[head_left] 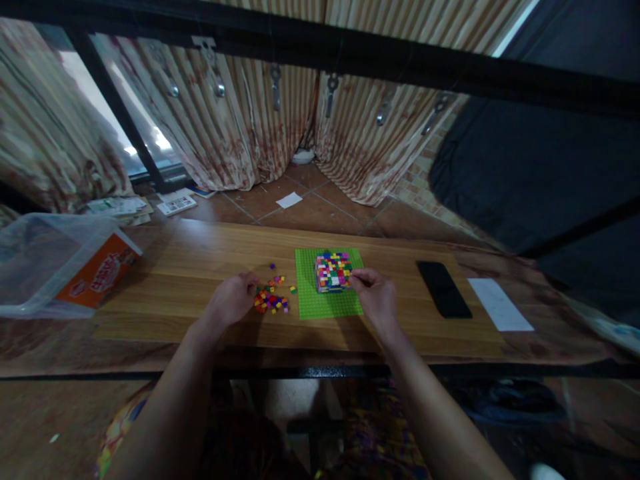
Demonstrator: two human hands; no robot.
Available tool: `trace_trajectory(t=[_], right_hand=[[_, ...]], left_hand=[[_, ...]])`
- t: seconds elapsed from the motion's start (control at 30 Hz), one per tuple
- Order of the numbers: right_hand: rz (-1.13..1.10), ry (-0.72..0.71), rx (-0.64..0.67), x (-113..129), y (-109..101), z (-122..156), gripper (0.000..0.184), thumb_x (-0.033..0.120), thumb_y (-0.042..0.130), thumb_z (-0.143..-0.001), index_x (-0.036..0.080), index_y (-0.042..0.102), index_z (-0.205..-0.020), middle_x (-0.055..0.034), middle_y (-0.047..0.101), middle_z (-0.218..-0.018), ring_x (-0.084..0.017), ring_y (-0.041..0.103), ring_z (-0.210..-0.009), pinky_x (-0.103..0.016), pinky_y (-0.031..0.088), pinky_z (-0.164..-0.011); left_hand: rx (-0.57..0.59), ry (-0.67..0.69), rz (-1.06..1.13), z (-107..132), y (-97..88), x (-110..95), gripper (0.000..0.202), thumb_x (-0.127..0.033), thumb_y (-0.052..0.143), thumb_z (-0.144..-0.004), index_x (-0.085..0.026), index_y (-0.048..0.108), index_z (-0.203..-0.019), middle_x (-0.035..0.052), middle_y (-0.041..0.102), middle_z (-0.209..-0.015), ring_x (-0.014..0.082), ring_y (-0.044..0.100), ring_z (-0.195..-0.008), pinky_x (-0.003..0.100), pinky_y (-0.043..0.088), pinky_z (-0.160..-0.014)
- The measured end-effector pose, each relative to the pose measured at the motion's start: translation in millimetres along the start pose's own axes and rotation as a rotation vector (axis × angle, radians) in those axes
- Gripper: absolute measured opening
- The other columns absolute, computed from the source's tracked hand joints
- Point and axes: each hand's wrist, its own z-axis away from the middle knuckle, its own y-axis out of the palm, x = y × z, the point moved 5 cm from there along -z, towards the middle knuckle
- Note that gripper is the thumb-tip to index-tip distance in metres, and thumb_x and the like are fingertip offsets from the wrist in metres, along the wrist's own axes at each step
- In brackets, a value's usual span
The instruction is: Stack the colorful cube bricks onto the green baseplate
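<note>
A block built of many small multicoloured toy bricks [332,272] stands on a green studded baseplate [307,303] at the middle of the table. My right hand [376,293] is at the block's right side, thumb and forefinger pinched together at its upper edge. Whatever is between those fingertips is too small to make out. To the left of the baseplate lies a loose pile of bricks [270,301] in red, yellow, orange, purple and other colours. My left hand [234,297] is at the pile's left edge with its fingers curled together; their tips are partly hidden.
On the wooden table [170,287], a clear plastic box [45,267] with an orange label stands at the far left. A black phone [444,289] and a white paper sheet [501,305] lie to the right. A dark metal bar [300,40] with hanging hooks crosses above.
</note>
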Motion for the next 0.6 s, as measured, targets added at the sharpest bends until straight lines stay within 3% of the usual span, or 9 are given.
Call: trace_trajectory(t=[0.6], right_hand=[[-0.084, 0.168, -0.038, -9.1, 5.0, -15.6, 0.021, 0.031, 0.071, -0.056, 0.017, 0.065, -0.070, -0.0016, 0.066, -0.061, -0.015, 0.059, -0.055, -0.027, 0.044, -0.055]], left_hand=[[0.044, -0.027, -0.039, -0.7, 3.9, 1.1, 0.034, -0.019, 0.038, -0.084, -0.020, 0.069, -0.099, 0.0051, 0.072, -0.097, 0.0169, 0.066, -0.087, 0.024, 0.047, -0.079]])
